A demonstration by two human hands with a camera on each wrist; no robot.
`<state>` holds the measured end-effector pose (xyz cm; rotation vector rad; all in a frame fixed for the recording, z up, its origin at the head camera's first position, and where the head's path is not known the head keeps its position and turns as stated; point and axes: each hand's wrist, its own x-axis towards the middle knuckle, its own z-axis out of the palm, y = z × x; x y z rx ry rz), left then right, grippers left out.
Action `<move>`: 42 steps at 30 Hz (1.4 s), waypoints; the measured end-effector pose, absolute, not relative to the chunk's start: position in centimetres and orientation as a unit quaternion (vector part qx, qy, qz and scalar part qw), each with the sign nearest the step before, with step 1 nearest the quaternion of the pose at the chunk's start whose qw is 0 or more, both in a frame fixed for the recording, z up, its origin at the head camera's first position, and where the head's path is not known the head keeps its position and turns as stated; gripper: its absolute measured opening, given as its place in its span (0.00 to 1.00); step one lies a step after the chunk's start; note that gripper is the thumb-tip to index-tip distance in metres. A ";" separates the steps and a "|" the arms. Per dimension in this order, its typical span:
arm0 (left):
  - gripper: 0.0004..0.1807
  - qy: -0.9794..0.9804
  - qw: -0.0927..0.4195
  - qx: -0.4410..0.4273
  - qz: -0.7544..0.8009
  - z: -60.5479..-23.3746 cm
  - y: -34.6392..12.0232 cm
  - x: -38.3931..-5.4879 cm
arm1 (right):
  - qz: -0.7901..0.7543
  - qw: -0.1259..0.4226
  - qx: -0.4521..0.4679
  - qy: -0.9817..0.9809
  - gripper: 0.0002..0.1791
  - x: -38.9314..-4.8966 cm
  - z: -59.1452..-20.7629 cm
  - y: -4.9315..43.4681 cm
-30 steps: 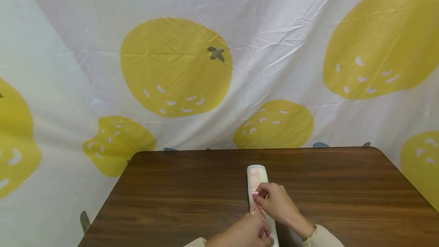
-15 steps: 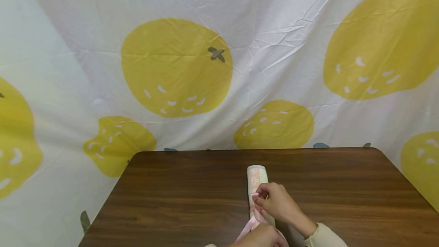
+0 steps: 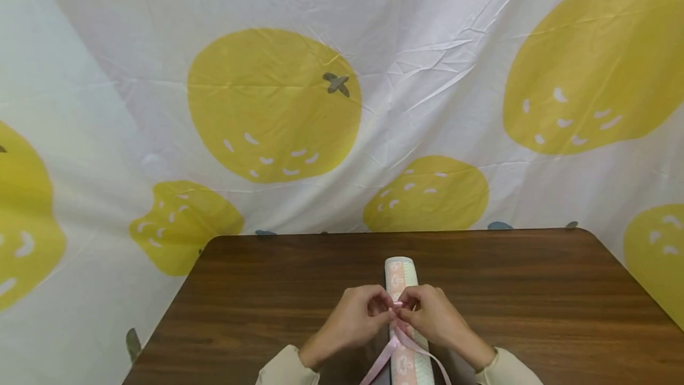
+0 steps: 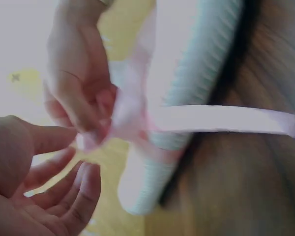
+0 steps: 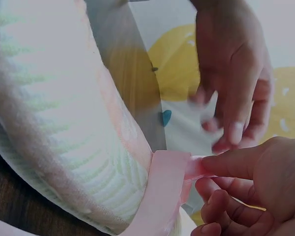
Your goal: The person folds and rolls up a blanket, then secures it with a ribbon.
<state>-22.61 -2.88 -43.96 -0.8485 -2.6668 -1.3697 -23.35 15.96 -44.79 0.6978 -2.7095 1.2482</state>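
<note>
A rolled towel [image 3: 403,272], white and pale green with a peach patterned band, lies lengthwise on the table in the head view. Pink ribbon [image 5: 162,191] is wrapped around it, and two loose tails trail toward the near side. My right hand [image 3: 435,319] pinches the ribbon between thumb and forefinger above the roll. From the other side my left hand [image 3: 352,316] comes close to that same spot. In the left wrist view, the left thumb and fingers [image 4: 88,184] stand apart around a small ribbon loop [image 4: 91,141].
The dark wood-grain table [image 3: 267,296] extends to both sides of the towel. Behind it hangs a white cloth [image 3: 385,123] printed with large yellow fruit, reaching down to the table's back edge.
My left hand has come up from the near end of the towel to beside the right hand, leaving the ribbon tails hanging loose. The right hand keeps its pinch in place.
</note>
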 end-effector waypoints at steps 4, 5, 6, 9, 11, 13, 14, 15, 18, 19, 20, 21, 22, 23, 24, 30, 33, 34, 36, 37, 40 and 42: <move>0.10 -0.838 0.024 -0.268 -0.474 -44.9 -3.0 -23.4 | 0.417 0.028 0.232 -0.878 0.06 -23.2 -44.8 16.0; 0.11 -0.832 0.019 -0.267 -0.486 -45.1 -2.9 -23.6 | 0.420 0.023 0.230 -0.878 0.06 -23.2 -44.9 16.0; 0.11 -0.828 0.016 -0.267 -0.492 -45.2 -2.8 -23.6 | 0.422 0.020 0.230 -0.877 0.05 -23.2 -44.9 16.0; 0.09 -0.820 0.009 -0.267 -0.506 -45.6 -2.6 -23.8 | 0.425 0.020 0.227 -0.876 0.05 -23.1 -45.0 15.9; 0.08 -0.818 0.012 -0.268 -0.508 -45.7 -2.4 -23.9 | 0.424 0.027 0.226 -0.877 0.04 -23.1 -45.1 15.9; 0.07 -0.816 0.016 -0.270 -0.511 -45.9 -2.3 -23.9 | 0.421 0.036 0.224 -0.878 0.05 -23.0 -45.2 15.9; 0.06 -0.815 0.017 -0.268 -0.514 -46.0 -2.3 -23.9 | 0.420 0.039 0.224 -0.878 0.05 -23.0 -45.2 15.8; 0.06 -0.814 0.019 -0.266 -0.516 -46.1 -2.3 -23.9 | 0.421 0.040 0.225 -0.878 0.05 -23.0 -45.2 15.8; 0.06 -0.809 0.017 -0.260 -0.527 -46.4 -2.3 -24.0 | 0.427 0.041 0.227 -0.874 0.04 -23.0 -45.1 15.9; 0.06 -0.806 0.015 -0.257 -0.533 -46.4 -2.3 -24.1 | 0.431 0.040 0.226 -0.873 0.03 -22.9 -44.9 16.0; 0.06 -0.802 0.013 -0.255 -0.539 -46.4 -2.3 -24.1 | 0.433 0.040 0.223 -0.872 0.03 -22.9 -44.8 16.2; 0.06 -0.799 0.011 -0.255 -0.545 -46.4 -2.2 -24.1 | 0.437 0.039 0.217 -0.872 0.03 -22.8 -44.6 16.4; 0.06 -0.793 0.006 -0.254 -0.553 -46.4 -2.2 -24.2 | 0.439 0.040 0.211 -0.873 0.02 -22.7 -44.4 16.7; 0.07 -0.789 0.002 -0.253 -0.560 -46.4 -2.1 -24.2 | 0.439 0.040 0.202 -0.875 0.02 -22.6 -44.2 17.0; 0.07 -0.785 -0.001 -0.252 -0.567 -46.5 -2.1 -24.2 | 0.439 0.039 0.192 -0.877 0.02 -22.5 -44.0 17.2; 0.08 -0.772 -0.022 -0.233 -0.591 -46.9 -1.9 -24.3 | 0.430 0.026 0.196 -0.881 0.04 -22.0 -44.4 18.4; 0.09 -0.757 -0.036 -0.231 -0.609 -47.1 -2.0 -24.4 | 0.425 0.019 0.228 -0.876 0.06 -21.5 -45.1 18.3; 0.09 -0.753 -0.041 -0.233 -0.614 -47.1 -2.1 -24.5 | 0.425 0.017 0.237 -0.874 0.06 -21.3 -45.3 18.2; 0.10 -0.748 -0.048 -0.233 -0.620 -47.0 -2.1 -24.5 | 0.423 0.010 0.253 -0.870 0.08 -21.0 -45.6 18.1; 0.10 -0.746 -0.053 -0.233 -0.622 -46.9 -2.1 -24.5 | 0.421 0.006 0.257 -0.870 0.09 -20.9 -45.7 18.0; 0.10 -0.741 -0.062 -0.237 -0.626 -46.9 -2.1 -24.5 | 0.418 0.001 0.270 -0.867 0.10 -20.6 -46.2 17.8; 0.10 -0.745 -0.066 -0.240 -0.619 -46.9 -2.2 -24.4 | 0.416 0.005 0.274 -0.867 0.10 -20.5 -46.4 17.7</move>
